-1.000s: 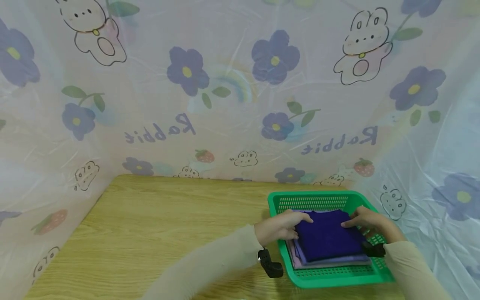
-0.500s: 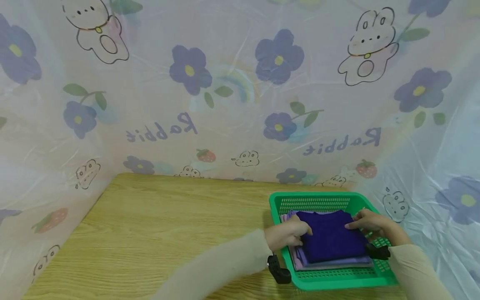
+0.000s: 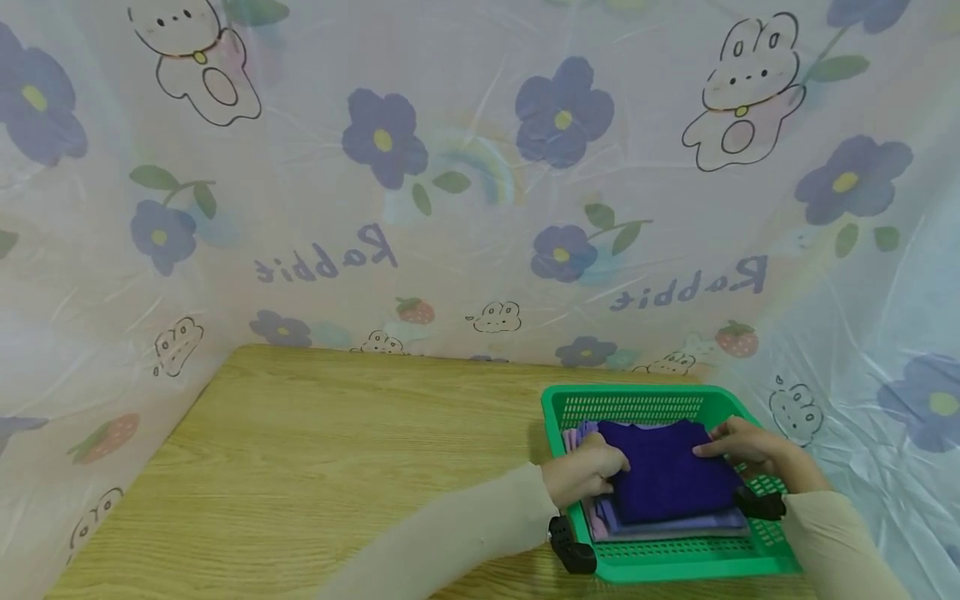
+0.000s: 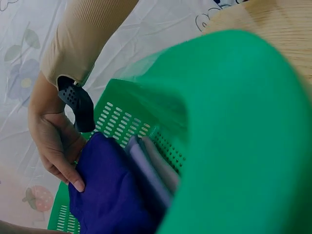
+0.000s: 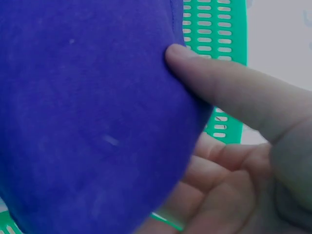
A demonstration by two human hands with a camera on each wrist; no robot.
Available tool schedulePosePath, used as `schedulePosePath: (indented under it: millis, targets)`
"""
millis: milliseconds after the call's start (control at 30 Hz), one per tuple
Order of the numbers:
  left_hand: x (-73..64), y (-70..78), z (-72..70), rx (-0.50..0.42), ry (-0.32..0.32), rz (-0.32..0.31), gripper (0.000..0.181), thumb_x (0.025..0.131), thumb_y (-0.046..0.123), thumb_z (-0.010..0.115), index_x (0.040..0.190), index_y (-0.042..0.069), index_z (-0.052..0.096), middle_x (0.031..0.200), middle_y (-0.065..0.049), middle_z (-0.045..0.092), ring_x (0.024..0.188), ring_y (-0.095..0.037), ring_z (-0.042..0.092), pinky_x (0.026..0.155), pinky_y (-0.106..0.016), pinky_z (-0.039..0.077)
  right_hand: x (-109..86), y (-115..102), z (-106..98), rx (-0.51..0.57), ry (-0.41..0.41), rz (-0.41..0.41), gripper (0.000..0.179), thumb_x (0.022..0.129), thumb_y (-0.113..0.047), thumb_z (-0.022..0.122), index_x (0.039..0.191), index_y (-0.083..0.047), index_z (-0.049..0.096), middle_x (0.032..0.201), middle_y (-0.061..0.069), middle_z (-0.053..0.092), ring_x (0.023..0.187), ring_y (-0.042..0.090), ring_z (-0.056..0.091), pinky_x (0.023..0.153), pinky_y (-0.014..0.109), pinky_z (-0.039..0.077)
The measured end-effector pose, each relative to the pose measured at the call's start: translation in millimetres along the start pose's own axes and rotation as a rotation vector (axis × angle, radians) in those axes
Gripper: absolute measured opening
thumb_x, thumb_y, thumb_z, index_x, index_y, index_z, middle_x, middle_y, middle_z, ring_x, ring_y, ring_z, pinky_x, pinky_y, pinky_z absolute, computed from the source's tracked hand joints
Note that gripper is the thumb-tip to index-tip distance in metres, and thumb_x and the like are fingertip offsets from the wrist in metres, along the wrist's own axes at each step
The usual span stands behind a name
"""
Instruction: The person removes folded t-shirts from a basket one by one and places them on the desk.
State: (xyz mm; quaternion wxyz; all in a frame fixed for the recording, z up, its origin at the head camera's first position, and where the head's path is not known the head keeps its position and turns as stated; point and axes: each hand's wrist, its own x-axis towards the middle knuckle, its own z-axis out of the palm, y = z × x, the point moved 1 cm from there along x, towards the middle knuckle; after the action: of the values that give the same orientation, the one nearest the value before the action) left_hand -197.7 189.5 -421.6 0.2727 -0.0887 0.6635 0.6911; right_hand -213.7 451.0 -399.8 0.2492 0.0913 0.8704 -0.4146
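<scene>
A folded dark purple garment [image 3: 671,475] lies on top of a stack of folded lilac and pink cloths [image 3: 600,533] inside a green plastic basket [image 3: 637,570]. My left hand [image 3: 585,471] pinches the garment's left edge, thumb on top. At the opposite edge, my right hand [image 3: 759,450] holds the garment with the thumb above and the fingers underneath, as the right wrist view shows. The left wrist view shows the garment [image 4: 109,190] raised at the right hand's side, with paler folded cloths [image 4: 153,163] beside it. My left fingertips are hidden there.
The basket stands at the right of a wooden table [image 3: 337,450]. Printed curtains [image 3: 450,208] surround the table at the back and both sides. A black wrist device [image 3: 572,546] on my left arm hangs by the basket's left rim.
The view has shifted slightly left, so the basket appears further right. My left hand has moved a little right and down along the garment's edge. The right hand keeps its hold.
</scene>
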Motion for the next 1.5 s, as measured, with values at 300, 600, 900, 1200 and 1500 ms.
schedulePosePath:
  millis: [300,600,900,1200,1500]
  targets:
    - [-0.1,-3.4,5.9,-0.072,-0.052,0.003,0.067,0.086,-0.019,0.061,0.146,-0.01,0.033,0.137,-0.036,0.04,0.128,-0.057,0.039,0.098,-0.068,0.038,-7.9,-5,-4,-0.04,0.012,-0.038,0.073,0.097,-0.019,0.066,0.133,0.026,0.02,0.119,0.039,0.051,0.105,0.047,0.061,0.079,0.056,0.055]
    - [-5.4,2.6,8.5,-0.153,-0.093,0.017,0.064,0.089,-0.019,0.058,0.146,-0.01,0.032,0.133,-0.035,0.042,0.123,-0.054,0.047,0.096,-0.065,0.043,-19.7,-5,-14,-0.077,0.029,-0.055,0.078,0.1,-0.027,0.062,0.139,0.025,0.018,0.134,0.05,0.032,0.12,0.064,0.042,0.083,0.057,0.053]
    - [-9.9,15.8,3.7,-0.205,-0.133,0.019,0.068,0.089,-0.018,0.058,0.149,-0.008,0.028,0.135,-0.035,0.043,0.122,-0.053,0.049,0.096,-0.068,0.041,-31.5,-14,-19,-0.084,0.06,-0.103,0.079,0.101,-0.03,0.06,0.141,0.025,0.018,0.136,0.051,0.03,0.124,0.066,0.036,0.083,0.057,0.054]
    - [-10.3,31.1,-9.7,-0.196,-0.191,0.038,0.056,0.093,-0.012,0.059,0.143,-0.007,0.035,0.116,-0.028,0.056,0.113,-0.049,0.057,0.096,-0.067,0.043,-36.7,-23,-21,-0.068,0.063,-0.132,0.08,0.103,-0.031,0.056,0.143,0.024,0.013,0.14,0.052,0.022,0.125,0.063,0.038,0.086,0.056,0.053]
    - [-6.0,48.8,-26.1,-0.194,-0.232,0.052,0.055,0.094,-0.01,0.06,0.143,-0.006,0.035,0.117,-0.024,0.056,0.113,-0.045,0.058,0.097,-0.065,0.043,-38.3,-36,-21,-0.05,0.073,-0.193,0.081,0.105,-0.028,0.052,0.143,0.027,0.006,0.139,0.048,0.031,0.12,0.047,0.053,0.095,0.057,0.048]
